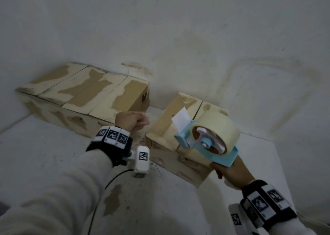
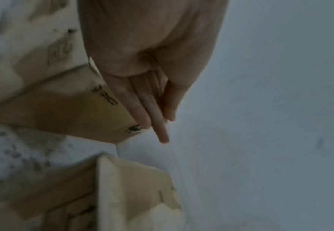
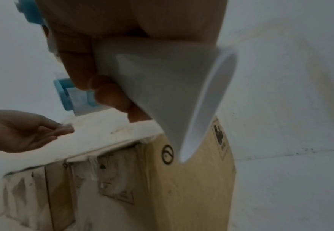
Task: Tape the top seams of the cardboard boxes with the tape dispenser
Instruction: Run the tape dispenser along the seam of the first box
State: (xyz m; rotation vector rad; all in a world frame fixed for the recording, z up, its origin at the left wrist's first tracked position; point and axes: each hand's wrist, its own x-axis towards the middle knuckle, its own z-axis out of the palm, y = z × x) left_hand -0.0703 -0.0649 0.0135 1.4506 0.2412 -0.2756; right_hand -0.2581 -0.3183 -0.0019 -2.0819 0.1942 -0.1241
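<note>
A: Gripping the tape dispenser (image 1: 208,142) w/ the right hand (image 1: 230,172), fingers wrapped round its white handle (image 3: 162,87). Blue frame, big roll of pale tape (image 1: 217,127) on it, a white tab (image 1: 180,120) sticking up at the front.

B: Where's it sit rel. to the boxes?

A: Held over the near cardboard box (image 1: 180,145), which is on the white bench (image 1: 160,199) by the wall. Can't tell if it touches the top. That box's top seam (image 1: 198,109) runs away toward the wall, partly behind the roll.

B: And the left hand (image 1: 131,121)?

A: Out in front, between the 2 boxes, holding nothing. Fingers (image 2: 158,118) fairly straight and close together in the left wrist view, relaxed. Near the corner of the long cardboard box (image 1: 85,95), but contact's unclear.

B: Long box condition?

A: Lies further back, left, against the wall. Top's patchy, torn paper layer showing pale over brown, several seams across it. Black print on its end face.

B: Anything else?

A: Marker bands on both wrists, grey sleeves, a black cable (image 1: 107,184) trailing from the left wrist unit. Bench has brown specks and a stain.
</note>
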